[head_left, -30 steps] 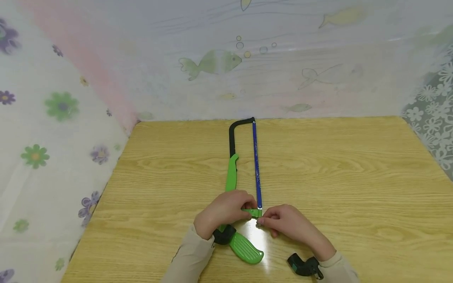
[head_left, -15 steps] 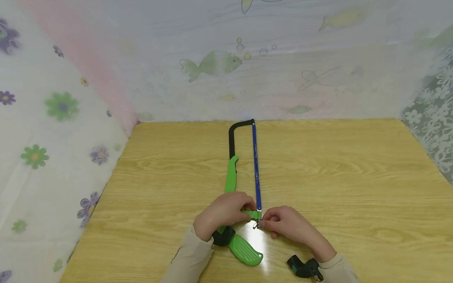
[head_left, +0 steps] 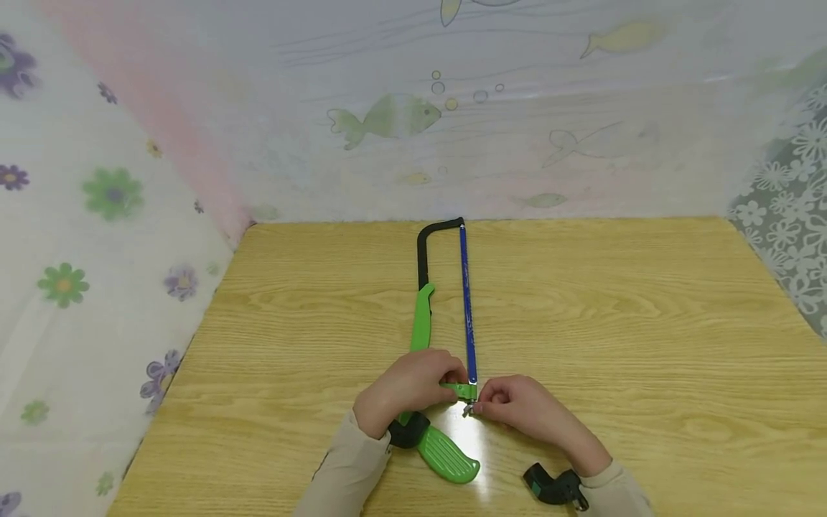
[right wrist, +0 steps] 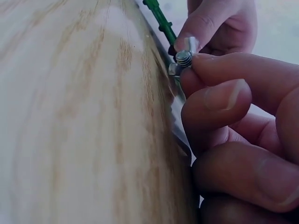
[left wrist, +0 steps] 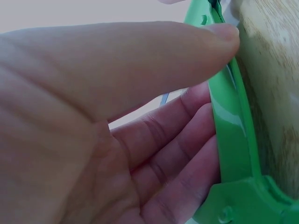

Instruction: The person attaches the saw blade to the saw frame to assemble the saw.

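Note:
A hacksaw (head_left: 422, 319) with a green and black frame lies on the table, its blue blade (head_left: 468, 309) to the right. My left hand (head_left: 408, 388) grips the short green arm of the frame near the blade's lower end; in the left wrist view, the thumb (left wrist: 205, 49) lies across the green metal with the fingers curled against it. Below that arm, a silver wing nut (right wrist: 190, 45) sits on a threaded bolt (right wrist: 183, 58). Thumb and forefinger of my right hand (head_left: 535, 416) pinch the wing nut. The saw's green handle (head_left: 450, 456) shows below my left wrist.
The saw lies on a wood-grain table (head_left: 614, 301) whose far edge meets a wall covering (head_left: 504, 158) with fish drawings. A flowered sheet (head_left: 123, 323) hangs at the left. Black wrist devices (head_left: 552, 486) are worn on both wrists.
The wing nut has turned a little between my right fingers, its wings showing at a different angle. My left hand and the hacksaw stay nearly in place.

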Motion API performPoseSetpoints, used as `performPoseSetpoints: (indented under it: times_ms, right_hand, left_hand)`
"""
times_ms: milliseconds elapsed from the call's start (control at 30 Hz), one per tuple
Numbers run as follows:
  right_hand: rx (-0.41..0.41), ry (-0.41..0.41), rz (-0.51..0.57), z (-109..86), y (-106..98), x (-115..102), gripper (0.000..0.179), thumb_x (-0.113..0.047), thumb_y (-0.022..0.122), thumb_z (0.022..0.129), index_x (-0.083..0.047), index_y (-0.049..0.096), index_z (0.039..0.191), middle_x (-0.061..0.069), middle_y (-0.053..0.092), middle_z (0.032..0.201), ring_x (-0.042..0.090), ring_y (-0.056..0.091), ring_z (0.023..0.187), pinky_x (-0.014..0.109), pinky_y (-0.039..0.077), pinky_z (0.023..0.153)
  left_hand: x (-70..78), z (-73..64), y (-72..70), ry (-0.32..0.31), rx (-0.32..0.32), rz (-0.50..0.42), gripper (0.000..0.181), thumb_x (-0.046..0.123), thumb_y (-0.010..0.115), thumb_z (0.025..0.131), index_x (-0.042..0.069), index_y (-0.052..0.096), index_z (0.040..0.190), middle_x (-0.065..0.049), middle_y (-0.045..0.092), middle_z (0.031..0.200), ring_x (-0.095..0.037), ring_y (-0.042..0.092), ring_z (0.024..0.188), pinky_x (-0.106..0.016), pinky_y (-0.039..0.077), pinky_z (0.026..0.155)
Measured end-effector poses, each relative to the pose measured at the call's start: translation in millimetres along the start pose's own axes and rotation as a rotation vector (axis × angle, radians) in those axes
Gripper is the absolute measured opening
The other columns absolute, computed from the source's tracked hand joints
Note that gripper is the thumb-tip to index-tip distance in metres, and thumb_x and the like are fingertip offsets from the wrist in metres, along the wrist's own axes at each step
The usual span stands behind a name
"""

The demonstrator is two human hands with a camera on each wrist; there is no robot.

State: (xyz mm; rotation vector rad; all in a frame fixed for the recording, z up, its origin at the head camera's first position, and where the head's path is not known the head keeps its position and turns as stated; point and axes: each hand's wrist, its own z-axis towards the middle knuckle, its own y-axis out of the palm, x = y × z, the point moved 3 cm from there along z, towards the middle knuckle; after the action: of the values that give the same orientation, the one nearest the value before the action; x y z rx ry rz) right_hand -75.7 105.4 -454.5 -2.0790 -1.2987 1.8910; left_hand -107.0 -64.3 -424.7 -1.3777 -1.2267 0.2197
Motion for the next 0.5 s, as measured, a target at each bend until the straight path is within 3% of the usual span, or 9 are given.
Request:
performPoseSetpoints:
  times_ms: [500]
  right_hand:
    - [-0.031,-0.004,-0.021,0.1,0.2,-1.3,0.030,-0.052,0.051,0.084,-0.026,0.062,0.071,-0.008,0.050,0.049,0.006,0.043,0.046,0.023,0.034,0.050]
  left_hand:
    - [-0.9,-0.2,-0.1,0.006,-0.009,-0.002,0.012,0.021,0.067,0.079,0.024,0.064,0.090,0.014,0.052,0.082,-0.004,0.046,0.074,-0.021,0.039,0.067]
